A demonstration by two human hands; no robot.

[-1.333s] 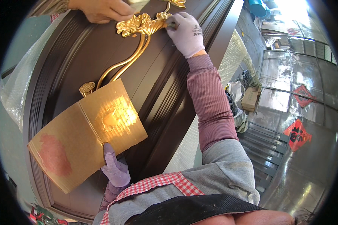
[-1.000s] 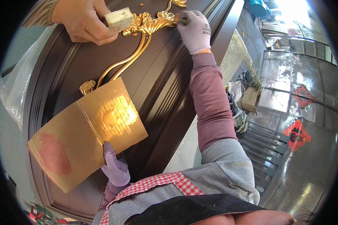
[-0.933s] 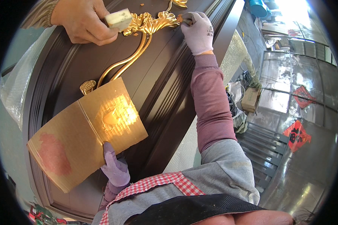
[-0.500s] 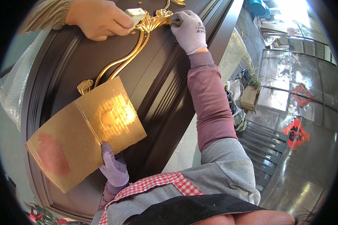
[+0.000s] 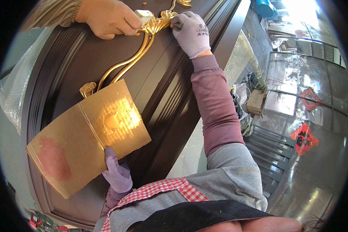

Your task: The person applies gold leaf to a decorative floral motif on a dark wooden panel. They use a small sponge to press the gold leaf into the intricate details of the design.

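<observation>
My left hand [image 5: 118, 174], in a pale purple glove, grips the lower edge of a brown cardboard sheet [image 5: 71, 133], thumb on top. Wet-looking gold paint [image 5: 120, 119] covers its right half, and a dull red patch [image 5: 55, 159] stains the left. My gloved right hand [image 5: 192, 34] pinches a small grey-green pad [image 5: 178, 25], partly hidden by the fingers, beside a gilded carved ornament [image 5: 157, 23]. Gold stems [image 5: 129, 62] curve down from it to a gold seed-pod shape [image 5: 87, 89]. All this lies on a dark brown panel [image 5: 104, 48].
Another person's bare hand [image 5: 111, 19] holds a whitish block [image 5: 144, 15] at the ornament's left side. Bubble wrap [image 5: 22, 87] borders the panel. A grey slatted rack [image 5: 268, 149], a cardboard box [image 5: 256, 101] and red paper diamonds [image 5: 304, 140] are off to the right.
My right hand has shifted slightly left and down along the ornament's right end. The other person's hand has moved a little right. My left hand and the cardboard stay put.
</observation>
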